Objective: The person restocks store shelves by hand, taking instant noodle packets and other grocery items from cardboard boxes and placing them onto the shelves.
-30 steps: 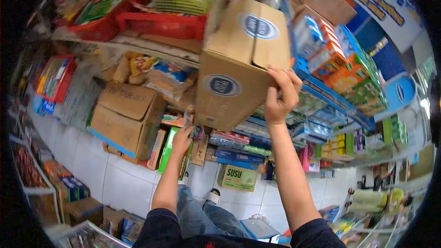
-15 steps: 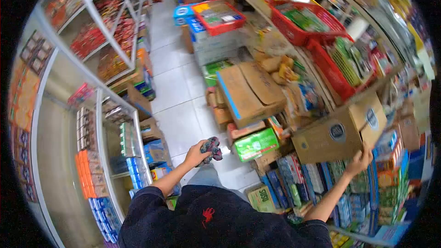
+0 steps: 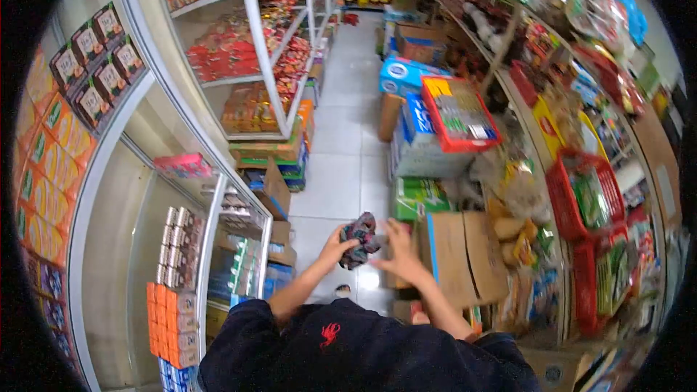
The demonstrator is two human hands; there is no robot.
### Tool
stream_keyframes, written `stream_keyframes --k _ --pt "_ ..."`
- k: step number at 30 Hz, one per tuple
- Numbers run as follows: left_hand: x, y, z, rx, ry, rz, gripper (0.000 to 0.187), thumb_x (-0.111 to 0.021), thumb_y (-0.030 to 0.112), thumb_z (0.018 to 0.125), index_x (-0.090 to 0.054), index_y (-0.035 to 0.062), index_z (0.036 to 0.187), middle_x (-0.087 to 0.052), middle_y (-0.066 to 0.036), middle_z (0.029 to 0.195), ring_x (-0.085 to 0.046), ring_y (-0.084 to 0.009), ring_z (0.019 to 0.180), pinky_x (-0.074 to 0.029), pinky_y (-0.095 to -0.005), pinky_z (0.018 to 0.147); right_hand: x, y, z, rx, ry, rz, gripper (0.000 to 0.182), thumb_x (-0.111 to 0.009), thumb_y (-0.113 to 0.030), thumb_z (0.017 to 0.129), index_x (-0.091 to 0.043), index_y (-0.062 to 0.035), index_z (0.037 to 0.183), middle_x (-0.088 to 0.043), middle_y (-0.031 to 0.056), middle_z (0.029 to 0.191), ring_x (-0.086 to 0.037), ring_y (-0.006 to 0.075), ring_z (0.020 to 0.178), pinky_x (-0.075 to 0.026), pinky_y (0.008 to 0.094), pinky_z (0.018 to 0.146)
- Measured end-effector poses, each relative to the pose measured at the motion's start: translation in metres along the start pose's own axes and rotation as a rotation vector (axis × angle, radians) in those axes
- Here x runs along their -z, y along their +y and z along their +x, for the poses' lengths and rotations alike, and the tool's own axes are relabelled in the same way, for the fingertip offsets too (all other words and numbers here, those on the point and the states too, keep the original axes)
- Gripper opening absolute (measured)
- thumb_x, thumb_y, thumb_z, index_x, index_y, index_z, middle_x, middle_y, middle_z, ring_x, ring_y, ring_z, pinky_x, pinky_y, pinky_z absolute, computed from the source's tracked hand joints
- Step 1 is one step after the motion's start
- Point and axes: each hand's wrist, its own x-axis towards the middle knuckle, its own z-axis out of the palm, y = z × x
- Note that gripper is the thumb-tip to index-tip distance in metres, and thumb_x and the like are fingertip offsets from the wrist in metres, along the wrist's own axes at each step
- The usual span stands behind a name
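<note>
A crumpled cloth (image 3: 359,231) (dark, with reddish patches) is gripped in the closed left hand (image 3: 338,245) at chest height, above the tiled aisle floor (image 3: 348,167). The right hand (image 3: 399,255) is held open just beside it, fingers spread and nearly touching the fabric, though no grasp can be made out. By the look of it, the cloth is only in hand; nothing is being wiped yet. A cardboard box (image 3: 465,254) lies to the right, red baskets (image 3: 588,196) beyond, glass shelving (image 3: 218,138) to the left.
</note>
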Motion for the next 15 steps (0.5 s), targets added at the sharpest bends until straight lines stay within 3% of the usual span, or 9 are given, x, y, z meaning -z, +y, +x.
stream_keyframes --k 2,4,6,8,9,10,12,15 --pt "-0.002 0.025 0.016 -0.010 0.006 -0.110 0.044 -0.061 0.013 0.077 -0.043 0.0014 0.116 -0.054 -0.006 0.105 -0.052 -0.0141 0.096 -0.042 -0.0284 0.085 -0.024 -0.004 0.047 0.035 -0.066 0.114 0.078 -0.072 -0.026 0.066 -0.031 -0.0056 0.128 -0.034 0.0171 0.125 -0.033 0.0307 0.119 -0.026 0.0395 0.100" --pt "-0.003 0.050 0.029 0.044 0.028 -0.157 0.036 -0.056 0.016 0.083 -0.045 0.0016 0.115 -0.054 -0.005 0.105 -0.051 -0.0121 0.095 -0.041 -0.0270 0.084 -0.044 0.008 0.089 -0.019 -0.065 0.547 0.079 -0.075 -0.026 0.063 -0.033 -0.0089 0.128 -0.036 0.0176 0.119 -0.040 0.0316 0.111 -0.034 0.0372 0.094" --pt "0.001 0.072 0.047 0.067 -0.030 -0.067 0.034 -0.056 0.018 0.083 -0.048 0.0019 0.112 -0.055 -0.004 0.104 -0.052 -0.0112 0.092 -0.041 -0.0264 0.082 -0.043 0.025 0.123 0.009 -0.084 0.546 0.069 -0.075 -0.018 0.063 -0.041 -0.0054 0.122 -0.042 0.0125 0.115 -0.050 0.0230 0.102 -0.040 0.0318 0.089" --pt "0.016 0.077 0.079 0.111 -0.086 0.174 0.034 -0.058 0.020 0.082 -0.050 0.0016 0.110 -0.056 -0.003 0.101 -0.052 -0.0100 0.087 -0.042 -0.0252 0.078 -0.047 0.059 0.154 -0.040 -0.216 0.685 0.065 -0.074 -0.013 0.064 -0.042 -0.0028 0.120 -0.048 0.0111 0.113 -0.050 0.0186 0.103 -0.039 0.0303 0.090" --pt "0.020 0.081 0.096 -0.047 -0.104 0.308 0.036 -0.059 0.022 0.081 -0.051 0.0024 0.111 -0.057 -0.004 0.095 -0.052 -0.0096 0.080 -0.042 -0.0239 0.071 -0.038 0.063 0.170 -0.125 -0.294 0.799 0.062 -0.073 -0.008 0.064 -0.043 -0.0010 0.119 -0.053 0.0102 0.110 -0.051 0.0160 0.102 -0.039 0.0291 0.090" --pt "0.026 0.082 0.113 -0.048 -0.087 0.310 0.036 -0.059 0.022 0.081 -0.051 0.0024 0.111 -0.057 -0.004 0.095 -0.052 -0.0096 0.080 -0.042 -0.0239 0.071 -0.040 0.083 0.188 -0.138 -0.351 0.747 0.061 -0.072 -0.006 0.064 -0.044 -0.0012 0.117 -0.055 0.0089 0.109 -0.051 0.0150 0.100 -0.039 0.0292 0.090" --pt "0.040 0.082 0.157 -0.042 0.032 0.290 0.038 -0.059 0.023 0.081 -0.050 0.0041 0.113 -0.058 -0.004 0.088 -0.052 -0.0100 0.076 -0.041 -0.0232 0.066 -0.039 0.127 0.228 0.029 -0.335 0.651 0.061 -0.073 -0.005 0.063 -0.044 -0.0010 0.117 -0.055 0.0082 0.110 -0.051 0.0146 0.100 -0.039 0.0294 0.090" --pt "0.063 0.098 0.233 0.086 0.102 0.274 0.035 -0.057 0.022 0.082 -0.050 0.0059 0.112 -0.058 -0.004 0.086 -0.052 -0.0111 0.075 -0.040 -0.0239 0.065 -0.027 0.180 0.297 -0.118 -0.374 0.644 0.059 -0.072 -0.006 0.063 -0.044 -0.0006 0.115 -0.054 0.0105 0.110 -0.050 0.0182 0.102 -0.038 0.0298 0.090"
